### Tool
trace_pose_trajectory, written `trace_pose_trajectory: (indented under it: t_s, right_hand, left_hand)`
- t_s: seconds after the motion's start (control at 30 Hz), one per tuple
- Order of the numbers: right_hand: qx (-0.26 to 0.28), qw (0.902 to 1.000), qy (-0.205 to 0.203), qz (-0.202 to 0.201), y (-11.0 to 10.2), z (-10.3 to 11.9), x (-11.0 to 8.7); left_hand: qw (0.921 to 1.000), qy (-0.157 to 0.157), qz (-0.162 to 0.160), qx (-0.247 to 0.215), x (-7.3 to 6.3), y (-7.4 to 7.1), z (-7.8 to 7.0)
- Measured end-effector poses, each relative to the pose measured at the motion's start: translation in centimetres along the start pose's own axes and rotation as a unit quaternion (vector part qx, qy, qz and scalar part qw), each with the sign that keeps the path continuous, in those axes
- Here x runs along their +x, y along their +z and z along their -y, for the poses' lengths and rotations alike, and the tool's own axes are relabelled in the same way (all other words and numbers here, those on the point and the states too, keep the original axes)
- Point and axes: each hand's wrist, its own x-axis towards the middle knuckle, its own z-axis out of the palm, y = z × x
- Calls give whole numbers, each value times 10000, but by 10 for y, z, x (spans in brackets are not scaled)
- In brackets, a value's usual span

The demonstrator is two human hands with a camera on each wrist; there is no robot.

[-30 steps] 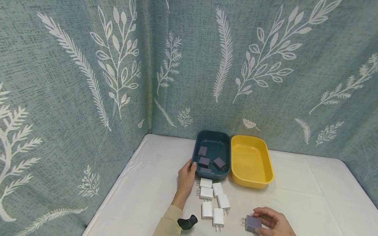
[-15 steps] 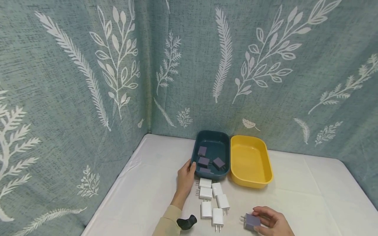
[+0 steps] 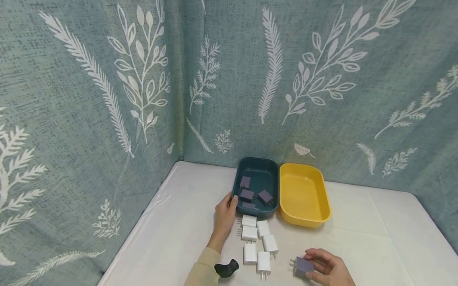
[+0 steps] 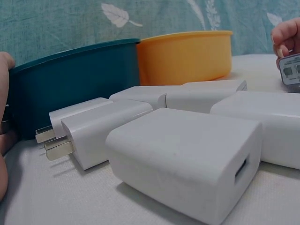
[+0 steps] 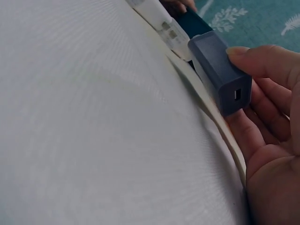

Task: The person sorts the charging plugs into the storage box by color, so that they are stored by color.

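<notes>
My right hand (image 3: 330,267) pinches a purple-grey USB wall charger (image 3: 304,265) between thumb and fingers, near the table's front. The charger's prongs point left in the head view; its USB port faces the right wrist camera. My left hand (image 3: 225,214) grips the near left corner of a dark teal tray (image 3: 262,165). Inside that tray lie several purple chargers (image 3: 265,197). Several white chargers (image 3: 264,262) lie loosely on the cloth in front of the tray, and the left wrist view shows one white charger (image 4: 183,154) close up.
A yellow tray (image 3: 304,190) stands directly right of the teal one. White cloth (image 3: 375,238) covers the table. Patterned blue-green curtains (image 3: 229,79) hang behind and to the left. A black object (image 3: 227,269) sits by the left sleeve (image 3: 204,268).
My right hand has shifted slightly to the left and away from the front edge, carrying the purple charger. The left hand and both trays stay where they were.
</notes>
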Motion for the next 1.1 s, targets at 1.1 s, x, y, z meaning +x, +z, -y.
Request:
trace_pose_trajectory:
  t_s: [1.1]
  right_hand:
    - [-567,9960,-380,-577,13,2,8]
  left_hand:
    - [10000,-76,20,49,0,-1,-3]
